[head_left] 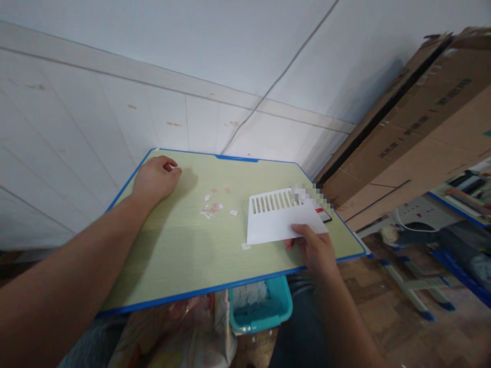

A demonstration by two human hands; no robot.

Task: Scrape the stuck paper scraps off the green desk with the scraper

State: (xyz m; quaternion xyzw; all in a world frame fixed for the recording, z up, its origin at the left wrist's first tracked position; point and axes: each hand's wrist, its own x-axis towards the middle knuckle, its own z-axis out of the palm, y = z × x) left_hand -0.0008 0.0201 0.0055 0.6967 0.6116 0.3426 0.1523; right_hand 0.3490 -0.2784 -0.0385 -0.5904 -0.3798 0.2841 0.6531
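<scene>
My right hand [312, 248] pinches the lower right edge of a white slotted card [282, 222] with the thumb on top. A row of narrow cut-out slots runs along the card's upper part. It is held over the right half of a pale green tabletop [187, 255] with a blue rim. At the table's far left, my left hand [157, 176] rests loosely curled, a gap showing between thumb and fingers and nothing visible in it. Small white and pinkish paper scraps [212, 208] lie between the hands. Behind the card, a dark-edged flat thing [326, 214] is partly covered and blurred.
Below the table's front edge stands a turquoise bin [263, 324] with white scraps inside. Tall cardboard boxes [414, 128] lean at the right. A white panelled wall [153, 107] with a grey cable [284, 71] is behind the table. Another desk [460, 204] stands far right.
</scene>
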